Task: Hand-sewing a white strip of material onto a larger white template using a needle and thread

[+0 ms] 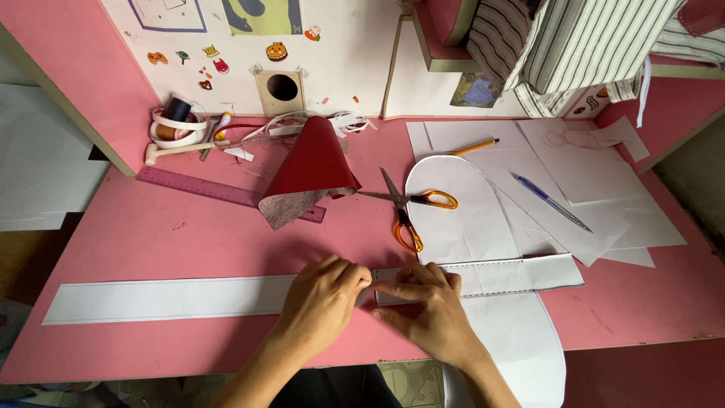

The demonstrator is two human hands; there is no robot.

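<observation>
now both hands meet at the middle of the strip [174, 298], which runs left-right along the near desk [189, 234] edge, left hand [321, 295] pinching its end, right hand [427, 302] pressing the adjoining piece [521, 273], scissors [404, 208] just beyond.

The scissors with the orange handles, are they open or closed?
Open. The scissors lie flat on the pink table, their blades spread in a V and the two orange handle loops well apart. Neither hand touches them.

Colourful stickers [276, 51] — on white back panel [340, 45].
</observation>
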